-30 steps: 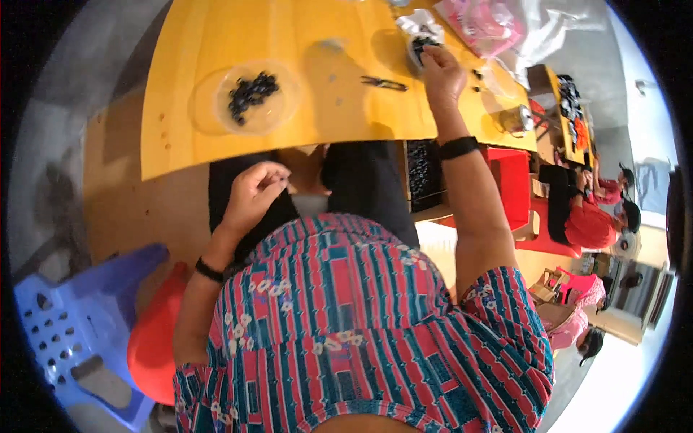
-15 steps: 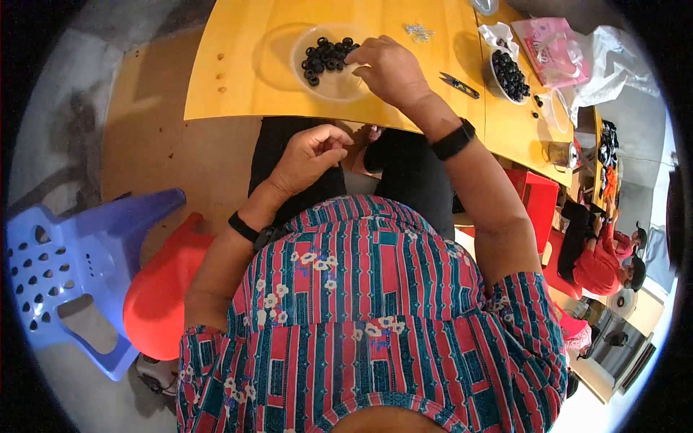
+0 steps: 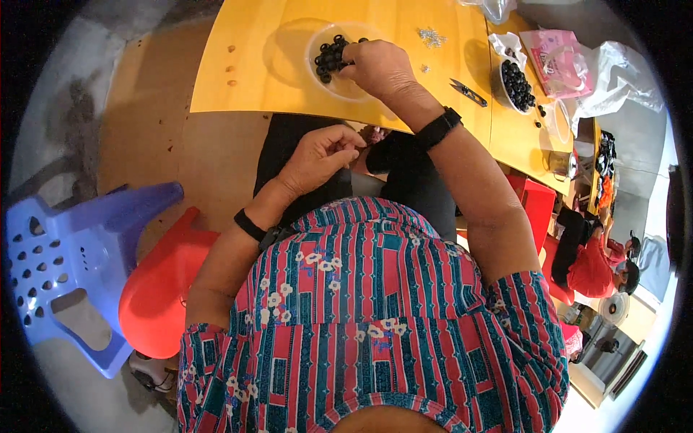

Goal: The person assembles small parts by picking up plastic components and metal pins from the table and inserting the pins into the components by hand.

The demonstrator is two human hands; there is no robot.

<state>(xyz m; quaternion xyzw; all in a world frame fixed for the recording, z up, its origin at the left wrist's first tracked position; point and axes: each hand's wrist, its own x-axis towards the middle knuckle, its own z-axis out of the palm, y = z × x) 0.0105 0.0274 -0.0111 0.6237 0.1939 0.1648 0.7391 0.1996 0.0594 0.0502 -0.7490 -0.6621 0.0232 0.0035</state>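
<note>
A shallow translucent bowl (image 3: 345,95) holds a pile of small black rings (image 3: 330,59) on the yellow table. My right hand (image 3: 380,66) reaches over its right side, fingers bent and closed down at the rings; its fingertips are partly hidden, so what they grip cannot be made out. Over my lap, just off the table's near edge, my left hand (image 3: 319,156) is curled, thumb and forefinger close together. Whatever it holds, if anything, is too small or hidden to name.
Small silvery pieces (image 3: 432,37) lie beyond my right hand. Thread snips (image 3: 469,92) rest right of it. Farther right stand a tub of black pieces (image 3: 515,85), a pink bag (image 3: 554,61) and a metal cup (image 3: 561,163). Red (image 3: 160,303) and blue (image 3: 54,270) plastic seats stand at left.
My right hand has dipped lower into the bowl, its fingers now at the rings. A small silvery piece shows on the table near my right wrist. My left hand stays over my lap. The view has shifted slightly.
</note>
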